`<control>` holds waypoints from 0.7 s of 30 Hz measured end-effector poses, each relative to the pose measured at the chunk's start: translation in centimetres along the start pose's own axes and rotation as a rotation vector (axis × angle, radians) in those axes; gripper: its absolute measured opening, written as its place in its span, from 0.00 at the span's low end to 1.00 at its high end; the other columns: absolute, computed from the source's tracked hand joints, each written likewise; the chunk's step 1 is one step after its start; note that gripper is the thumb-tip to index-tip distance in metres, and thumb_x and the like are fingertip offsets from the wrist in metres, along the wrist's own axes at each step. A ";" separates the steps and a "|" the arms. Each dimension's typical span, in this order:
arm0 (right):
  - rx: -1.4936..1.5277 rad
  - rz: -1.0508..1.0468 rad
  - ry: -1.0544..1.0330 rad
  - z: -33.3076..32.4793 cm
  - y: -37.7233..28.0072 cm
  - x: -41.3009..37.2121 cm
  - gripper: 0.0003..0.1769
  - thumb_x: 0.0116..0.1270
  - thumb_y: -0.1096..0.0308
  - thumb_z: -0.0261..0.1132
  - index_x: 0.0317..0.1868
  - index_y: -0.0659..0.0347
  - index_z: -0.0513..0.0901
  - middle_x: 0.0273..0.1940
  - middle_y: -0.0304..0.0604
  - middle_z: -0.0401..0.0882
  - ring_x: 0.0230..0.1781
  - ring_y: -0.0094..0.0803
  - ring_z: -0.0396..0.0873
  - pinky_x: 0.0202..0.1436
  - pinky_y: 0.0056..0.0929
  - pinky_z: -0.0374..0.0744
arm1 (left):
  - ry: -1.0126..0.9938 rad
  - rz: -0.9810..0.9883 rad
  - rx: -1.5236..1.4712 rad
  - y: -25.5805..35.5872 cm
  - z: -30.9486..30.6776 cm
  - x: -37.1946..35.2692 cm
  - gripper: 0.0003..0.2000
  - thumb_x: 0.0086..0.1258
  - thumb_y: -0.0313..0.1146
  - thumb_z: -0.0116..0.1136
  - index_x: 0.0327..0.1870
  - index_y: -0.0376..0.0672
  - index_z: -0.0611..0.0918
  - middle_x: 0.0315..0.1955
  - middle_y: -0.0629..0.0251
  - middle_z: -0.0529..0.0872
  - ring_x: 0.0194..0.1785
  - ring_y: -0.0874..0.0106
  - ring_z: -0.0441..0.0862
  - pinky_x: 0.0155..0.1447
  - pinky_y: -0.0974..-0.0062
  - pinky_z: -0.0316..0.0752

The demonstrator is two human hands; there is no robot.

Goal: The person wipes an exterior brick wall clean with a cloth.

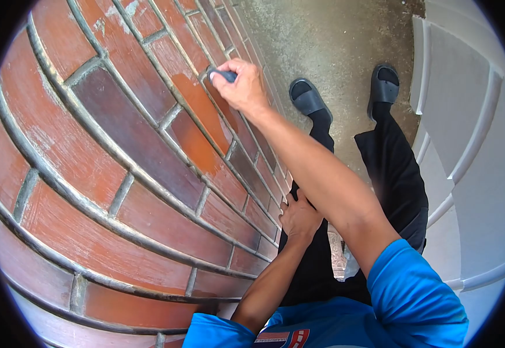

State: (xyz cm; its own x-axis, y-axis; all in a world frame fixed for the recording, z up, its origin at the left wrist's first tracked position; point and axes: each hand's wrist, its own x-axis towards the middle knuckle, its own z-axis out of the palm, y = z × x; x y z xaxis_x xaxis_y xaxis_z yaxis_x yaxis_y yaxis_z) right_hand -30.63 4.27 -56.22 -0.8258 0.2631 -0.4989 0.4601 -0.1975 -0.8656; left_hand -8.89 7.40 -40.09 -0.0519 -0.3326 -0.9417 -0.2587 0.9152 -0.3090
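Right hand: at twelve o'clock, the right hand point(244, 84) is pinching a small, dark-grey, smooth-looking object point(224, 76) between thumb and curled fingers
Dark-grey object: its far end is resting at or just beside a joint in the curving red-brown brick wall point(122, 203) with raised grey mortar lines; the short grip is probably giving close control against the face
Left hand: at four o'clock, the left hand point(302, 217) is holding its fingers spread, seemingly touching the wall's near side beside the loose black trousers point(395, 168), perhaps for bracing the leaning body; exact contact is staying unclear
Orange patch: at ten o'clock, a glossy bright-orange brick area point(203, 152) is showing among duller bricks
Feet: dark-grey slide sandals point(309, 103) are standing apart at one and two o'clock on the grey-brown concrete floor point(345, 35), likely for balance
White wall: pale panels point(467, 116) are rising at three o'clock
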 end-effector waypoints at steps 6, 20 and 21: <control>-0.021 0.013 0.115 1.0 0.8 0.9 0.10 0.56 0.67 0.71 0.31 0.66 0.84 0.32 0.53 0.83 0.32 0.51 0.83 0.38 0.43 0.80 | -0.020 0.030 0.023 -0.9 0.8 0.2 0.32 0.64 0.54 0.63 0.65 0.42 0.75 0.58 0.47 0.76 0.63 0.44 0.75 0.59 0.46 0.77; -0.058 -0.195 0.043 0.4 1.6 2.3 0.07 0.59 0.69 0.68 0.34 0.64 0.85 0.32 0.52 0.82 0.36 0.51 0.83 0.41 0.43 0.80 | 0.064 0.030 0.033 -0.6 0.9 0.2 0.29 0.64 0.57 0.62 0.57 0.43 0.76 0.52 0.48 0.79 0.60 0.46 0.78 0.56 0.48 0.78; -0.043 -0.189 0.038 0.2 2.1 1.6 0.07 0.59 0.70 0.67 0.35 0.64 0.85 0.32 0.52 0.82 0.36 0.52 0.83 0.41 0.43 0.80 | 0.068 0.029 0.033 -0.7 1.1 0.2 0.29 0.63 0.56 0.62 0.57 0.43 0.76 0.52 0.49 0.79 0.60 0.47 0.78 0.55 0.48 0.78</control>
State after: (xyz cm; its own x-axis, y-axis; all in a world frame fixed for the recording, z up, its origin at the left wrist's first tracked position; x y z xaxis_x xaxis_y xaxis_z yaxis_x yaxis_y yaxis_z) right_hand -31.06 4.05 -58.81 -0.8864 0.3269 -0.3278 0.3120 -0.1010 -0.9447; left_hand -7.70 6.98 -40.20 -0.1244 -0.3189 -0.9396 -0.2241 0.9315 -0.2865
